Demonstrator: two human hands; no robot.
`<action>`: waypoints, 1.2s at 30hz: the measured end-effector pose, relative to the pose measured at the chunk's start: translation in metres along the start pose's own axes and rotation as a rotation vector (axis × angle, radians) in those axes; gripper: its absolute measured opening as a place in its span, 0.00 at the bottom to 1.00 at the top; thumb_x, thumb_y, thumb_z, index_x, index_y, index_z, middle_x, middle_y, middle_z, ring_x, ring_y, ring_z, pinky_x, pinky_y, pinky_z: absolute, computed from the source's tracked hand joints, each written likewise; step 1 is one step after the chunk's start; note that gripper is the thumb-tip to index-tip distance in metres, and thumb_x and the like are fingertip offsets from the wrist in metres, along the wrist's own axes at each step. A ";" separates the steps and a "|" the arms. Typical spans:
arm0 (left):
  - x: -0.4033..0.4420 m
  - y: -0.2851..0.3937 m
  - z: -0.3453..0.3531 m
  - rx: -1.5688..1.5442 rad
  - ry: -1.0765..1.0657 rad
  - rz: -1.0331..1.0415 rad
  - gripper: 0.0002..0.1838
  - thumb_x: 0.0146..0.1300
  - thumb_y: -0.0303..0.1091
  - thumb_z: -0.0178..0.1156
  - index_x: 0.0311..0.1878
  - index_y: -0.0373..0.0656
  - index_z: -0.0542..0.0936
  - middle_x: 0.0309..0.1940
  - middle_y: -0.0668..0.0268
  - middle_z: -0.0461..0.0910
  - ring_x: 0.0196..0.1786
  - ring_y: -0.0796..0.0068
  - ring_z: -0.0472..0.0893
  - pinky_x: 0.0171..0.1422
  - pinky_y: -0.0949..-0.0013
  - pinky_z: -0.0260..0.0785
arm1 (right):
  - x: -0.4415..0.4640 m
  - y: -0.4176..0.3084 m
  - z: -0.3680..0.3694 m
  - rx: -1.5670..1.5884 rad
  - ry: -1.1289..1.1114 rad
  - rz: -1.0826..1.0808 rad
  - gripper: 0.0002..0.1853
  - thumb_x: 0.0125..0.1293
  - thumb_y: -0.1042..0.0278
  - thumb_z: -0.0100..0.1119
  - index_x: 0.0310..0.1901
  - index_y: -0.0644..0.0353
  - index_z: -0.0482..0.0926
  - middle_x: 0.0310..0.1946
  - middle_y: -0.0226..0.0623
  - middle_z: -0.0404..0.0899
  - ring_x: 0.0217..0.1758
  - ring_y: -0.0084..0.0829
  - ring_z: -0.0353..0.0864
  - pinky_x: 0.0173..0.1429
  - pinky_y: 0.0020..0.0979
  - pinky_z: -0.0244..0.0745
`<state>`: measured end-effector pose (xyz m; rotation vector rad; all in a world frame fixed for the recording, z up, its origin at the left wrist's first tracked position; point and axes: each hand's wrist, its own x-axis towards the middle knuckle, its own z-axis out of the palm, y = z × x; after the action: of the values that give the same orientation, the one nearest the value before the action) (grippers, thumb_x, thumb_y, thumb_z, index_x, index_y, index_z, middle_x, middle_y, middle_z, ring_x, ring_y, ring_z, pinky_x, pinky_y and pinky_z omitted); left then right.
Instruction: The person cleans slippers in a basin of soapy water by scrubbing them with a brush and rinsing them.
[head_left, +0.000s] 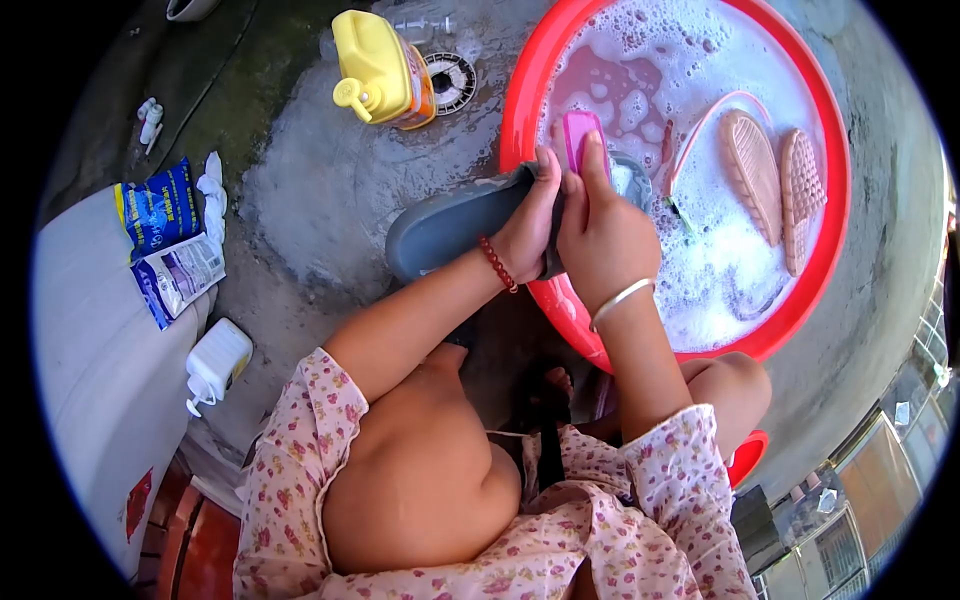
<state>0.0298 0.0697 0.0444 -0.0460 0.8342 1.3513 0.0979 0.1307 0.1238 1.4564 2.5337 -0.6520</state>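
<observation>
A grey slipper (450,225) is held over the left rim of a red basin (836,150) by my left hand (527,225), whose fingers wrap round its middle. My right hand (608,235) grips a pink brush (580,135) against the slipper's toe end, above the suds. The brush's bristles are hidden. Foamy water (690,290) fills the basin. In it, at the right, float two pink slipper soles (752,175), one smooth and one studded (801,200). A thin pink strap lies in the foam beside them.
A yellow jug (380,75) stands on the wet concrete by a round drain (452,84). To the left are a blue packet (165,212), a white-and-blue packet (180,275) and a white pump bottle (218,360). My knees are close below the basin.
</observation>
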 end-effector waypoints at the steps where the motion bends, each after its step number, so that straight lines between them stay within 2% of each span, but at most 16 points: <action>1: -0.008 0.010 0.013 -0.131 -0.075 -0.074 0.49 0.63 0.80 0.27 0.55 0.41 0.74 0.46 0.60 0.81 0.51 0.71 0.81 0.55 0.66 0.76 | -0.023 0.007 -0.001 0.044 0.002 -0.004 0.27 0.73 0.55 0.50 0.70 0.54 0.68 0.20 0.49 0.80 0.22 0.51 0.82 0.25 0.48 0.74; 4: 0.004 0.004 -0.004 -0.100 -0.250 -0.010 0.50 0.64 0.79 0.26 0.67 0.42 0.68 0.51 0.56 0.80 0.57 0.62 0.80 0.63 0.58 0.72 | -0.074 0.014 -0.001 0.123 -0.019 0.000 0.29 0.71 0.57 0.53 0.72 0.53 0.66 0.19 0.49 0.79 0.20 0.49 0.81 0.23 0.47 0.73; 6: 0.008 -0.003 -0.010 -0.165 -0.280 -0.077 0.50 0.65 0.79 0.27 0.63 0.42 0.71 0.50 0.59 0.80 0.55 0.63 0.80 0.59 0.60 0.75 | -0.048 0.017 -0.003 0.022 -0.022 0.002 0.29 0.71 0.58 0.54 0.72 0.56 0.66 0.17 0.46 0.78 0.19 0.47 0.81 0.22 0.46 0.72; 8: 0.002 0.006 0.010 -0.145 -0.049 -0.041 0.45 0.68 0.75 0.31 0.59 0.40 0.73 0.45 0.60 0.82 0.49 0.69 0.82 0.54 0.64 0.76 | 0.003 0.019 0.004 -0.051 0.068 -0.016 0.29 0.72 0.58 0.53 0.72 0.56 0.65 0.17 0.46 0.78 0.19 0.47 0.81 0.23 0.47 0.73; 15: 0.002 -0.001 0.005 -0.044 -0.242 0.043 0.45 0.69 0.74 0.31 0.69 0.43 0.66 0.55 0.59 0.78 0.59 0.69 0.79 0.64 0.62 0.73 | -0.064 0.027 -0.012 0.010 -0.052 0.068 0.28 0.72 0.61 0.54 0.72 0.55 0.66 0.17 0.49 0.77 0.19 0.49 0.79 0.24 0.46 0.71; 16: 0.000 -0.006 0.002 -0.023 -0.181 0.030 0.44 0.70 0.73 0.31 0.67 0.43 0.68 0.53 0.60 0.79 0.57 0.70 0.80 0.63 0.63 0.73 | -0.067 0.025 -0.013 0.003 -0.050 0.083 0.27 0.72 0.62 0.54 0.72 0.55 0.67 0.16 0.51 0.76 0.19 0.50 0.79 0.25 0.46 0.71; 18: 0.006 -0.007 -0.002 0.039 -0.076 0.039 0.42 0.72 0.71 0.31 0.63 0.41 0.73 0.51 0.62 0.80 0.53 0.74 0.81 0.60 0.66 0.74 | -0.019 0.024 -0.009 0.023 0.022 0.025 0.27 0.72 0.61 0.54 0.71 0.56 0.67 0.17 0.49 0.77 0.19 0.49 0.79 0.24 0.46 0.71; 19: 0.003 -0.005 0.002 0.071 -0.084 0.079 0.42 0.72 0.71 0.31 0.64 0.40 0.72 0.55 0.63 0.78 0.56 0.74 0.79 0.62 0.67 0.73 | 0.005 0.024 -0.003 0.005 0.042 0.003 0.28 0.72 0.60 0.54 0.71 0.57 0.66 0.18 0.48 0.78 0.19 0.48 0.79 0.23 0.46 0.71; 22: -0.002 -0.001 0.008 0.093 -0.032 0.121 0.43 0.72 0.71 0.31 0.64 0.40 0.71 0.57 0.62 0.77 0.58 0.73 0.78 0.63 0.68 0.72 | -0.012 0.019 -0.004 -0.002 0.036 0.006 0.29 0.72 0.60 0.53 0.72 0.57 0.64 0.17 0.47 0.78 0.19 0.47 0.80 0.23 0.46 0.72; 23: 0.003 -0.007 -0.003 0.073 -0.131 0.119 0.45 0.71 0.72 0.31 0.66 0.39 0.70 0.57 0.61 0.77 0.58 0.73 0.78 0.64 0.68 0.72 | -0.040 0.021 -0.007 0.024 0.004 0.013 0.29 0.72 0.60 0.53 0.72 0.57 0.64 0.17 0.47 0.78 0.19 0.47 0.80 0.23 0.46 0.72; 26: -0.002 0.000 0.001 0.078 -0.187 0.082 0.52 0.65 0.78 0.30 0.72 0.35 0.62 0.62 0.50 0.75 0.63 0.58 0.77 0.68 0.54 0.70 | -0.083 0.020 -0.002 0.082 -0.050 0.038 0.28 0.72 0.62 0.54 0.71 0.56 0.67 0.18 0.51 0.77 0.20 0.50 0.80 0.26 0.46 0.72; 30: 0.003 -0.007 -0.001 0.078 -0.041 0.104 0.48 0.69 0.74 0.28 0.66 0.36 0.69 0.57 0.56 0.78 0.59 0.68 0.79 0.64 0.64 0.72 | 0.006 0.014 -0.001 0.056 0.024 0.026 0.25 0.73 0.59 0.52 0.69 0.55 0.70 0.20 0.53 0.79 0.24 0.53 0.81 0.28 0.48 0.73; 32: 0.003 -0.005 0.000 0.089 -0.055 0.143 0.49 0.69 0.74 0.27 0.66 0.34 0.69 0.57 0.55 0.78 0.58 0.68 0.80 0.64 0.63 0.73 | 0.007 0.015 0.005 0.030 0.068 0.040 0.26 0.73 0.60 0.53 0.70 0.54 0.68 0.19 0.52 0.78 0.22 0.52 0.80 0.26 0.47 0.72; 34: -0.002 -0.004 0.002 0.074 -0.108 0.130 0.49 0.69 0.74 0.26 0.65 0.34 0.70 0.55 0.55 0.79 0.57 0.68 0.80 0.63 0.63 0.74 | -0.034 0.014 -0.003 0.051 0.022 0.020 0.28 0.72 0.61 0.54 0.72 0.54 0.67 0.17 0.50 0.77 0.20 0.50 0.80 0.25 0.46 0.72; 35: -0.003 0.000 -0.003 0.116 -0.186 0.061 0.54 0.63 0.80 0.28 0.72 0.37 0.61 0.61 0.50 0.76 0.64 0.58 0.77 0.66 0.55 0.72 | -0.063 0.014 -0.005 0.063 -0.005 0.021 0.28 0.72 0.61 0.55 0.72 0.53 0.66 0.17 0.49 0.76 0.20 0.49 0.80 0.24 0.46 0.71; 36: -0.002 0.001 -0.003 0.094 -0.159 0.052 0.52 0.65 0.78 0.27 0.68 0.36 0.65 0.57 0.52 0.78 0.60 0.60 0.79 0.65 0.57 0.73 | -0.079 0.010 -0.005 0.041 -0.044 -0.008 0.31 0.71 0.62 0.57 0.74 0.53 0.65 0.15 0.47 0.75 0.18 0.47 0.79 0.23 0.44 0.70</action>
<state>0.0275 0.0667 0.0435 0.1555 0.7679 1.3438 0.1476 0.0755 0.1520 1.4294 2.5092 -0.7335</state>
